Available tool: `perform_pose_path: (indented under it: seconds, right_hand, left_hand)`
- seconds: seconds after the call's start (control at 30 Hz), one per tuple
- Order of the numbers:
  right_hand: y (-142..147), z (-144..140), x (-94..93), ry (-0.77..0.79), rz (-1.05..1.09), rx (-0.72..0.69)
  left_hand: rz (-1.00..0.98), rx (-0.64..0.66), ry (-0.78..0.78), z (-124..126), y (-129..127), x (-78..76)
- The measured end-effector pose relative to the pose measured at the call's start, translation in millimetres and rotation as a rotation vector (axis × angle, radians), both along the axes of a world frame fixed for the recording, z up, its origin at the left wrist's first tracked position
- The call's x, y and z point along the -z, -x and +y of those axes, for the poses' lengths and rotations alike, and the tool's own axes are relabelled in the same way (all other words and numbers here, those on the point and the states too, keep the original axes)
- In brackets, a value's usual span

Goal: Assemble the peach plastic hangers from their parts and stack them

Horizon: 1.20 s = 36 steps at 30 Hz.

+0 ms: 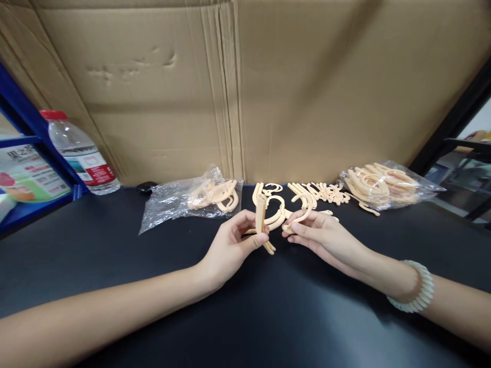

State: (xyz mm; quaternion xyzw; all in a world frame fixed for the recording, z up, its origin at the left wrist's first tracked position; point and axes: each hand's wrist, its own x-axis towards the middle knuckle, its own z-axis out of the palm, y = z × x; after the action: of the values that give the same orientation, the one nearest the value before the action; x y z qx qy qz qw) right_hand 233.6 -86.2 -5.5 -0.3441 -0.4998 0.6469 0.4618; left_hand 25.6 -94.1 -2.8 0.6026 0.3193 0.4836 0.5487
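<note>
Black desk (115, 266), left hand (230, 245) fingers pinching upright peach hook stack (261, 220), right hand (322, 232) fingers grasping single hook (303, 207), loose hooks (326, 193) at 12 o'clock, bagged hooks (383, 185) at 2 o'clock, water bottle (79, 153) at 10 o'clock.

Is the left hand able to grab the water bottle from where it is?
Probably yes: the bare black table lies open between the left hand and the water bottle, though the hand already holds a stack of hooks.

We see even, soft overhead light, a pale sheen on the near black table (268, 327), mild softness throughout, and curved wide-angle bending at left and right edges.
</note>
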Motion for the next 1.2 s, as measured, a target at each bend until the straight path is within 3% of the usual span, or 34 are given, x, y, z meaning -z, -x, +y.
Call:
perform_pose_path:
  seconds: [0.23, 0.57, 1.2]
  right_hand:
    - [2, -5, -5.1, -0.032, -0.029, -0.200]
    - [2, -3, -4.5, 0.017, -0.033, -0.211]
    - [11, -11, -0.6, -0.185, -0.242, 0.051]
  left_hand:
    - [0.062, -0.013, -0.075, -3, 1, -1.6]
    - [0.078, 0.017, -0.099, -4, 2, -1.2]
    - [0.093, 0.041, -0.057, -5, 0, -0.9]
